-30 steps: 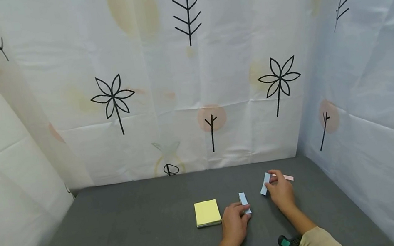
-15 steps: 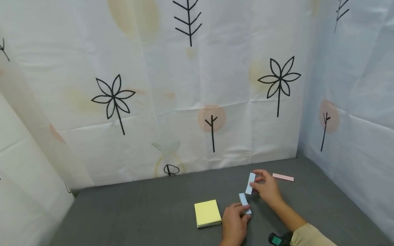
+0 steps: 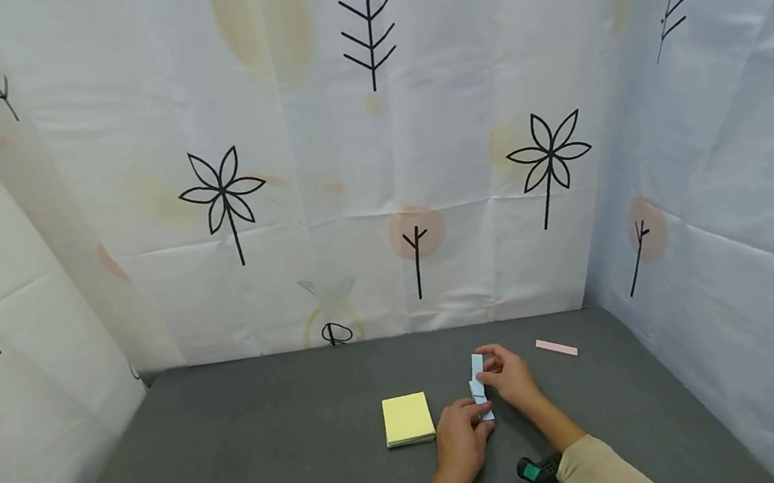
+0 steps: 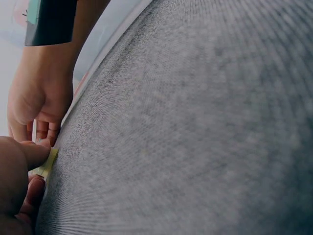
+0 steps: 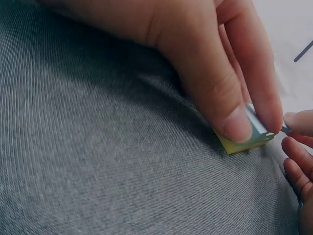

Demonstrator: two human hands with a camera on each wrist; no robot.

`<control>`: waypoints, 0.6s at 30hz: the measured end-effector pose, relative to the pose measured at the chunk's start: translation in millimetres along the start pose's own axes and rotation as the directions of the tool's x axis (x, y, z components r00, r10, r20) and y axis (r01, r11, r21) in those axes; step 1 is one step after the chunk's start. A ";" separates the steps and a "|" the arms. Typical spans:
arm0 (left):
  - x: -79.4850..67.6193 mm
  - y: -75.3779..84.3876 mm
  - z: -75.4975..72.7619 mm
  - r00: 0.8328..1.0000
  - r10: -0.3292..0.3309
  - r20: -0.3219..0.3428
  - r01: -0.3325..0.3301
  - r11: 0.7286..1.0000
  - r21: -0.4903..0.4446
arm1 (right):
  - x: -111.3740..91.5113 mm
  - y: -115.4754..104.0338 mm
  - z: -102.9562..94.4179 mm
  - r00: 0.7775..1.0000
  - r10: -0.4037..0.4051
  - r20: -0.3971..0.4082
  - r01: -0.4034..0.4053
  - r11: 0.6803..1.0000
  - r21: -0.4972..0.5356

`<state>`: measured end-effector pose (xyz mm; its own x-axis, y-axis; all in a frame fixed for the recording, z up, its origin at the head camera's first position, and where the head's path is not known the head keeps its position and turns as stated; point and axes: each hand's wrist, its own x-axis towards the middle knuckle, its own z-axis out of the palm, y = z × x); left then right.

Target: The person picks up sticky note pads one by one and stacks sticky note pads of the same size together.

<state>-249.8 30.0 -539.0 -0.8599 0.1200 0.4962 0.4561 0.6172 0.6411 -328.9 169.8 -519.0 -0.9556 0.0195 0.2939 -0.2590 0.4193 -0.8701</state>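
My left hand (image 3: 460, 442) holds a narrow pale-blue sticky-note strip (image 3: 480, 399) between thumb and fingers on the dark table. My right hand (image 3: 514, 383) pinches a second pale-blue sticky-note strip (image 3: 477, 365), whose near end meets or overlaps the far end of the first. The right wrist view shows the right thumb (image 5: 237, 125) pressed on a blue face, with a yellow edge (image 5: 232, 147) beneath it. Between the left fingers in the left wrist view appears a yellow piece (image 4: 47, 164); fingertips partly hide it.
A square yellow sticky-note pad (image 3: 408, 418) lies left of the left hand. Farther back on the right rests a pink strip (image 3: 556, 347). Patterned white cloth (image 3: 338, 157) rises behind the table (image 3: 239, 460). A black device with a green patch (image 3: 538, 470) sits at the right wrist.
My right hand has carried its blue strip leftward from beside the pink strip to the far end of the other blue strip. The left hand has stayed in place.
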 end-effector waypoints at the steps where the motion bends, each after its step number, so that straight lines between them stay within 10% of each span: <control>1: -0.4 -0.1 0.0 1.000 -0.001 0.001 0.001 1.000 0.000 | -0.2 0.6 0.2 1.000 -0.002 0.006 0.002 1.000 -0.001; 18: 1.2 0.4 0.8 0.999 -0.045 0.006 0.045 0.999 -0.017 | -2.0 0.8 -4.9 0.997 -0.033 0.073 0.032 0.999 0.016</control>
<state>-250.8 30.9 -538.6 -0.8807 0.0970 0.4636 0.4210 0.6088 0.6724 -326.5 174.5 -518.3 -0.9543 -0.0607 0.2927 -0.2916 0.4054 -0.8664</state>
